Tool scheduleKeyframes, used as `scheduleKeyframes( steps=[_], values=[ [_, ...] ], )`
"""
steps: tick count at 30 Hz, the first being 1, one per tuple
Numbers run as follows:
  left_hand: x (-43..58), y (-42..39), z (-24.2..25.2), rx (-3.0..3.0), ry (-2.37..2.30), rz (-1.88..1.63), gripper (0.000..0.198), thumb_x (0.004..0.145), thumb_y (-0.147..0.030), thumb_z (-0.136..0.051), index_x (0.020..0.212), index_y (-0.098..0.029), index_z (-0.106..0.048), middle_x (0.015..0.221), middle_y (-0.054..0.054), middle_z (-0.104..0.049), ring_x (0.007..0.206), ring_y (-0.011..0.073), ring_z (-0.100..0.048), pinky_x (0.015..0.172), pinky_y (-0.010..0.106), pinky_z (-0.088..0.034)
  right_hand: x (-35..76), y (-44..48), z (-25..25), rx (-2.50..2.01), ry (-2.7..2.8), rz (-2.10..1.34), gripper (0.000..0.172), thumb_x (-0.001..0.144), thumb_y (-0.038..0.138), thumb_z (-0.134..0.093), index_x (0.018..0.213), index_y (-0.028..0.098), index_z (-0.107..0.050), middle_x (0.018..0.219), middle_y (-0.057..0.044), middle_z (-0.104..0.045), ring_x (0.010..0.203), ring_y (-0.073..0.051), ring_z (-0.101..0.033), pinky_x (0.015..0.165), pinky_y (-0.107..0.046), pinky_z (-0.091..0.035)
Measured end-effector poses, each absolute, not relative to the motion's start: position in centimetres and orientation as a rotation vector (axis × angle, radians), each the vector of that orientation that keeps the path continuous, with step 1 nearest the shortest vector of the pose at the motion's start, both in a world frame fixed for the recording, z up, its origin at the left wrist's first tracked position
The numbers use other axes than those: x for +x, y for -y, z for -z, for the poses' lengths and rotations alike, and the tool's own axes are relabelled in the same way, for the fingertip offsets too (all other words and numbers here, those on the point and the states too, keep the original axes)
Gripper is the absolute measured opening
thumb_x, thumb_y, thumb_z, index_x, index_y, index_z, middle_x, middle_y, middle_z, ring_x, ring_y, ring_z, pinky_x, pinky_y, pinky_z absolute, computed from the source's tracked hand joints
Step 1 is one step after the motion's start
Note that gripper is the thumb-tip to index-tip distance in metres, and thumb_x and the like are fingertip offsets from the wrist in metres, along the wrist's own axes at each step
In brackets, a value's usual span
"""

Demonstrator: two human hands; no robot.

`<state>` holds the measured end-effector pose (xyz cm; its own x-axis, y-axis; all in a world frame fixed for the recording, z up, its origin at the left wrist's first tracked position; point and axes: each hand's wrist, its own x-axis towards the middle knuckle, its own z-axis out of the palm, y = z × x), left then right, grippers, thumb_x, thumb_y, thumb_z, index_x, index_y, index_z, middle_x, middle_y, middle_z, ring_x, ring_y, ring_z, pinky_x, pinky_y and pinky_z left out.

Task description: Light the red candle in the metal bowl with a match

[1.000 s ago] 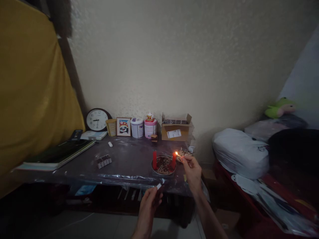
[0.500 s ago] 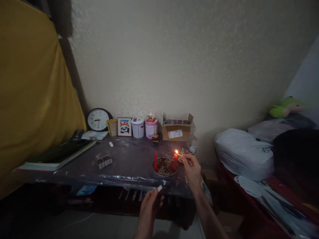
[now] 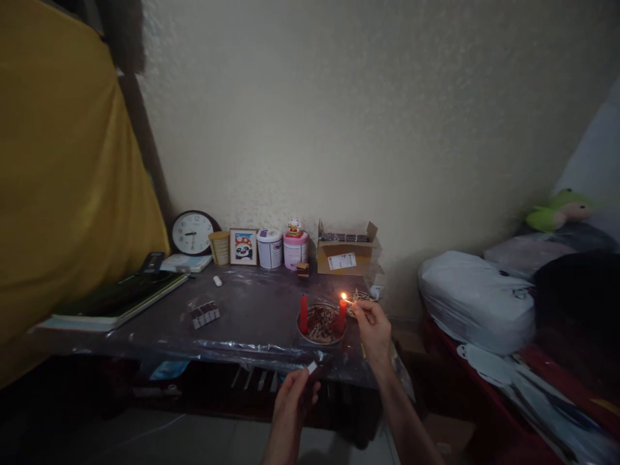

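Between thumb and fingers, my right hand (image 3: 374,330) pinches a matchstick (image 3: 351,301). Its tip meets a bright flame (image 3: 343,296) at the top of the right red candle (image 3: 341,316); whether match, wick or both burn I cannot tell. The left red candle (image 3: 303,315) stands upright with no flame. Both candles rise from a round tin (image 3: 321,341) whose bottom is covered with dark and pale bits. Below the table edge, my left hand (image 3: 293,395) is closed around a small box with a pale end (image 3: 312,367), which looks like a matchbox; the fingers hide most of it.
A dish of sticks (image 3: 361,298) lies behind my right hand. On the plastic-covered table (image 3: 256,310) are a pack of small boxes (image 3: 205,314) and a book (image 3: 121,298). A clock (image 3: 192,232), tins and a cardboard box (image 3: 334,263) line the wall. Bags (image 3: 477,297) are piled at right.
Almost nothing differs. The view has shifted slightly, and both hands keep their grips, with the flame still at the right candle's top.
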<state>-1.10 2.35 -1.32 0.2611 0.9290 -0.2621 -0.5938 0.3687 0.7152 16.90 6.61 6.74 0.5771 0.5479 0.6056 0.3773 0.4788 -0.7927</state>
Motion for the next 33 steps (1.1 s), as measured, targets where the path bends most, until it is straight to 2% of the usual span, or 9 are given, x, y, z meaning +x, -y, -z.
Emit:
scheduleKeyframes(
  steps=[9,13,20,24,33],
  values=[
    [-1.1,-2.3,1.1,0.568,-0.770,-1.120,0.034,0.056,-0.047,-0.072,0.075,-0.020,-0.065,0.086,0.006,-0.070,0.077,0.0204,-0.065,0.072,0.030,-0.046,16.8,-6.6,-6.6,-1.118,1.005,-0.154,0.017,0.073,0.036,-0.061,0.075,0.019,-0.062,0.075,-0.002,-0.063,0.072,-0.018,-0.060,0.068,-0.032,-0.049],
    [-1.0,-2.6,1.3,0.541,-0.793,-1.089,0.034,0.054,-0.046,-0.074,0.073,-0.020,-0.064,0.085,0.005,-0.070,0.075,0.0192,-0.064,0.069,0.028,-0.047,16.9,-6.7,-6.6,-1.121,0.999,-0.159,0.018,0.073,0.037,-0.061,0.075,0.019,-0.063,0.075,-0.003,-0.065,0.073,-0.019,-0.060,0.068,-0.032,-0.048],
    [-1.3,-1.8,0.2,0.597,-0.766,-1.138,0.030,0.059,-0.046,-0.071,0.075,-0.021,-0.065,0.089,0.007,-0.071,0.080,0.0227,-0.065,0.071,0.031,-0.048,17.2,-6.6,-6.9,-1.111,0.964,-0.172,0.018,0.071,0.036,-0.063,0.076,0.019,-0.064,0.074,-0.002,-0.064,0.071,-0.018,-0.059,0.068,-0.033,-0.048],
    [-1.5,-1.4,-0.7,0.604,-0.772,-1.128,0.029,0.060,-0.044,-0.071,0.075,-0.020,-0.065,0.088,0.007,-0.071,0.079,0.0216,-0.065,0.071,0.031,-0.048,17.6,-6.3,-7.6,-1.084,0.921,-0.217,0.017,0.070,0.035,-0.064,0.076,0.019,-0.064,0.074,-0.001,-0.064,0.070,-0.017,-0.058,0.069,-0.032,-0.048],
    [-1.6,-1.4,-0.4,0.584,-0.725,-1.115,0.027,0.064,-0.041,-0.070,0.080,-0.020,-0.064,0.095,0.007,-0.071,0.083,0.0193,-0.066,0.073,0.028,-0.048,21.5,-4.2,-9.4,-1.031,0.918,-0.446,0.028,0.072,0.047,-0.056,0.069,0.020,-0.060,0.064,0.000,-0.057,0.059,-0.016,-0.054,0.056,-0.030,-0.047]
  ],
)
